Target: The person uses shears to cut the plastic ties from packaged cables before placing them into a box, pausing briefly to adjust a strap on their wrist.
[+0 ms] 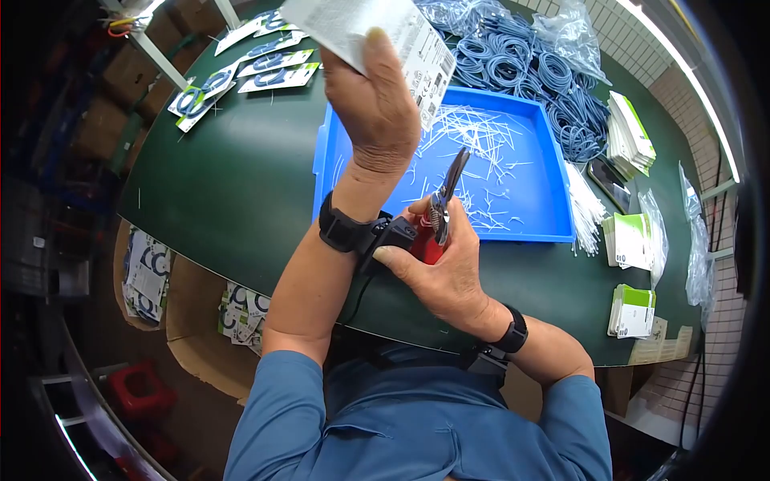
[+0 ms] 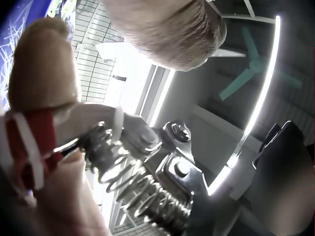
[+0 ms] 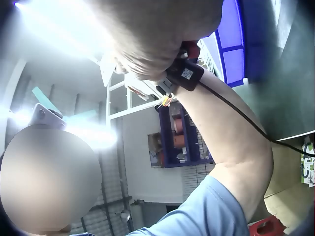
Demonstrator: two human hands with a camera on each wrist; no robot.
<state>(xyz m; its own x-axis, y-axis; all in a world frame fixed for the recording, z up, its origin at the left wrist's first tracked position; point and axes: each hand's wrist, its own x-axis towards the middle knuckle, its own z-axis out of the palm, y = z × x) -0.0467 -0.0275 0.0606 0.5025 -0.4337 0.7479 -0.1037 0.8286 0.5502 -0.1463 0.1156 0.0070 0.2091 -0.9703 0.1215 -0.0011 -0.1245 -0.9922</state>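
Two hands are at work as I watch remotely. The left hand [image 1: 373, 108] is raised with a package [image 1: 425, 62], thumb against its near face, fingers hidden, so I can't tell how tightly they close; apparently this keeps it clear of the pliers [image 1: 440, 212]. Those sit nearer me in the right hand [image 1: 453, 276], curled round the red grips [image 1: 431, 245], tips up. Beyond it, the blue tray [image 1: 539, 196] probably catches white ties [image 1: 475, 132] on the surface [image 1: 224, 176].
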